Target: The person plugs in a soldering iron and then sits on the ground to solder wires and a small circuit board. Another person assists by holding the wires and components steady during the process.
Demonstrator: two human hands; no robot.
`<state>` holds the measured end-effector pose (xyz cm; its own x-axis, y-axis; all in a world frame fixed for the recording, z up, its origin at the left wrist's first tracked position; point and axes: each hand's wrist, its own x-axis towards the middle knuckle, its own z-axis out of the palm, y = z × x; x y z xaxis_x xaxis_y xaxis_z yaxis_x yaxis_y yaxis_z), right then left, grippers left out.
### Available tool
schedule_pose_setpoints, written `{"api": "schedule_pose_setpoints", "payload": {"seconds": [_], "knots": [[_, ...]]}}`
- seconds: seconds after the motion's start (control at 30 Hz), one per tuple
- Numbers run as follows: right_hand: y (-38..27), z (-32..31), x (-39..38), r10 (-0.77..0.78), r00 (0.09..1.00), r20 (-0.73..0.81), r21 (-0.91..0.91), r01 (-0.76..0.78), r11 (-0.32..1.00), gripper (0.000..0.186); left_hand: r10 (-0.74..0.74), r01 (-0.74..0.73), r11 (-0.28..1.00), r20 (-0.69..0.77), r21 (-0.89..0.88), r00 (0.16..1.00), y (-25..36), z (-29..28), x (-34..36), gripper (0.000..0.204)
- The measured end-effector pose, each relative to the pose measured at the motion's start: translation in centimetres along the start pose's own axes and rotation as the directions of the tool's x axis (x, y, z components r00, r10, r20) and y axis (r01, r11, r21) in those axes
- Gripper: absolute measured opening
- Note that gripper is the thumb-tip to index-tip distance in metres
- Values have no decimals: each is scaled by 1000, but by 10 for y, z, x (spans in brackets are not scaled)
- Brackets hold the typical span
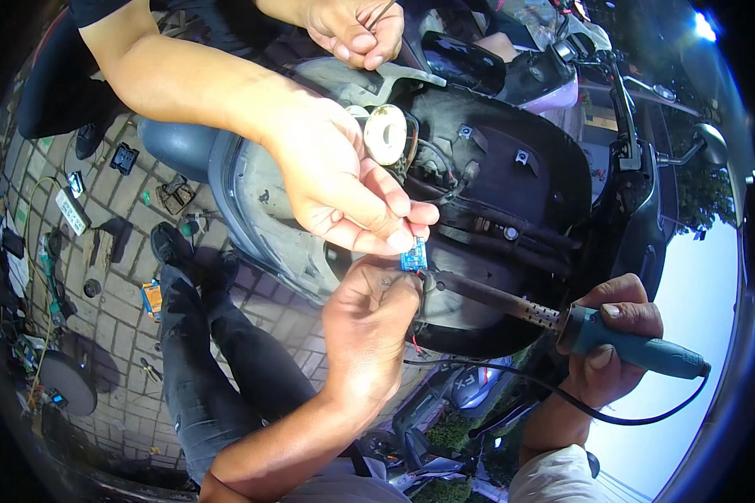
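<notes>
My right hand [616, 335] grips the teal handle of a soldering iron [511, 303]. Its long shaft points left, with the tip close to my left fingers and the circuit board. My left hand [365, 323] is closed in a pinch at the lower edge of a small blue circuit board [413, 254]. A thin red wire [416, 344] comes out below these fingers, which hide most of what they pinch. A co-worker's hand [344, 189] holds the board's upper edge. The co-worker's other hand [361, 33] holds a thin dark rod.
Beneath the hands lies a scooter's opened body [495, 159], with a round off-white ring-shaped piece [386, 134] beside the co-worker's hand. The iron's black cable [562, 391] loops below. On the brick paving [122, 293] are a power strip [72, 210], pliers [150, 370] and scattered parts.
</notes>
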<state>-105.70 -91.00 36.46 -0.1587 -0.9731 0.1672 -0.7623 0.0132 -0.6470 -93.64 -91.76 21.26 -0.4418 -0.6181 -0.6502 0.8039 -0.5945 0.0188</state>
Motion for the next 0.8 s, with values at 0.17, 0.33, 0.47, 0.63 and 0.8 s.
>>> {"api": "schedule_pose_setpoints", "payload": {"seconds": [0.17, 0.33, 0.47, 0.63, 0.8], "knots": [[1, -1, 0, -5, 1000, 6, 1, 5, 1000, 40, -19, 20, 999, -10, 39, 1000, -1, -3, 0, 12], [0, -2, 1, -3, 1000, 10, 7, 3, 1000, 39, -7, 8, 1000, -5, 27, 1000, 0, -1, 0, 12], [1, -7, 1, -30, 999, 15, 13, 29, 999, 39, -3, 3, 1000, -11, 17, 1000, -1, -2, 0, 13], [0, -8, 2, -27, 1000, 11, 23, 26, 999, 39, 8, -7, 999, -6, 41, 1000, -5, -4, 1, 11], [2, -8, 3, -35, 999, 4, 50, 34, 998, 39, 4, -4, 999, 1, 54, 1000, -5, -6, -1, 7]]}}
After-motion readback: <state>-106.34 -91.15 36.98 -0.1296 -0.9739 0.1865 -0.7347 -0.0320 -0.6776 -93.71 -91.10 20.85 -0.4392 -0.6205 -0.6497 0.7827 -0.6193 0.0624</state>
